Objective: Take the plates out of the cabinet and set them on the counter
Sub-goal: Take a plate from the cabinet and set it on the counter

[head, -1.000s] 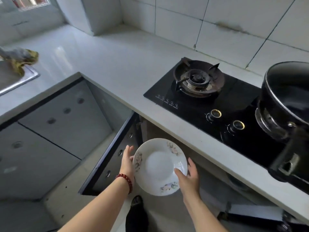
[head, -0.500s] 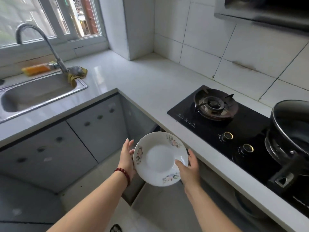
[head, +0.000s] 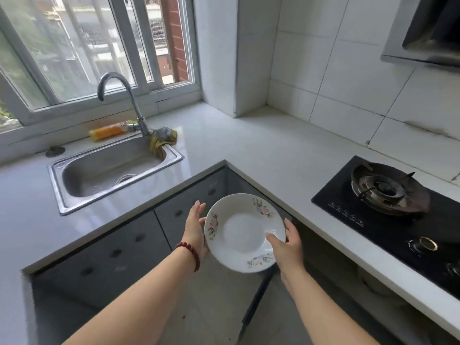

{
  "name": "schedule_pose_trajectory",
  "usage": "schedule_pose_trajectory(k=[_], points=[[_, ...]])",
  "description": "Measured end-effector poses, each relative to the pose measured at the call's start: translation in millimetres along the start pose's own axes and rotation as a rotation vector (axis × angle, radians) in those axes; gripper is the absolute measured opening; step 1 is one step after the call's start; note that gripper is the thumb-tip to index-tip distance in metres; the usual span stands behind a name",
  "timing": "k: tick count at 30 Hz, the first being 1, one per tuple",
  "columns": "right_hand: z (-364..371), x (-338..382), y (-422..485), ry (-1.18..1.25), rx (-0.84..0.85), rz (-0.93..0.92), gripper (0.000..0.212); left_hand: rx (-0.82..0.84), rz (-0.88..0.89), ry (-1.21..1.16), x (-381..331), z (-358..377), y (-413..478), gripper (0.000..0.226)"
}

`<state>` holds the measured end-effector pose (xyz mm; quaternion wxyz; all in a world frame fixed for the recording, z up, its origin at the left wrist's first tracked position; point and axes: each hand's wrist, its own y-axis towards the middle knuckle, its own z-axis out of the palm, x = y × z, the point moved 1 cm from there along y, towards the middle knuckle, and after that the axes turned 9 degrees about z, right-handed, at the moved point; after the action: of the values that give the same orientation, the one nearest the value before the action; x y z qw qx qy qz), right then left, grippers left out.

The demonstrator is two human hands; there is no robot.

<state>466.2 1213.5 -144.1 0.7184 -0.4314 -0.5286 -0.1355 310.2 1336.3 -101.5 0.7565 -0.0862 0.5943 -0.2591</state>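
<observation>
A white plate (head: 242, 231) with small flower prints on its rim is held in front of me, below the level of the counter (head: 261, 150). My left hand (head: 195, 226), with a red bead bracelet at the wrist, presses flat against the plate's left edge. My right hand (head: 286, 245) grips the plate's right edge, thumb on the inside of the rim. The plate hangs over the floor near the inner corner of the L-shaped counter. The open cabinet door (head: 256, 297) shows as a dark edge under the plate; the cabinet's inside is hidden.
A steel sink (head: 112, 168) with a curved tap (head: 129, 100) sits at the left, a rag (head: 163, 139) draped on its rim. A black gas hob (head: 390, 207) is at the right. Grey cabinet fronts (head: 112, 250) run below the counter. White tiled walls stand behind.
My view has lifted from the floor and cabinet to the window and sink. Both hands have carried the plate upward, toward the counter corner, with the same hold.
</observation>
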Motion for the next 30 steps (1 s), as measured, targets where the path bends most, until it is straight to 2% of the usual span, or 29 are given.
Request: schedule_pose_trajectory(k=[5, 10, 17, 23, 30], points=[[104, 3, 8, 0.021, 0.028, -0.003, 0.072, -0.041, 0.040, -0.018, -58, -68, 38, 0.048], [191, 8, 15, -0.041, 0.138, -0.009, 0.073, -0.135, 0.097, -0.067, -98, -136, 60, 0.047], [304, 4, 28, -0.175, 0.359, 0.014, 0.072, -0.381, 0.137, -0.198, -128, -225, 78, 0.052], [396, 2, 46, -0.315, 0.556, 0.055, 0.069, -0.600, 0.186, -0.301, -146, -284, 99, 0.041], [495, -7, 55, -0.492, 0.759, 0.049, 0.070, -0.836, 0.255, -0.487, -164, -336, 103, 0.043]])
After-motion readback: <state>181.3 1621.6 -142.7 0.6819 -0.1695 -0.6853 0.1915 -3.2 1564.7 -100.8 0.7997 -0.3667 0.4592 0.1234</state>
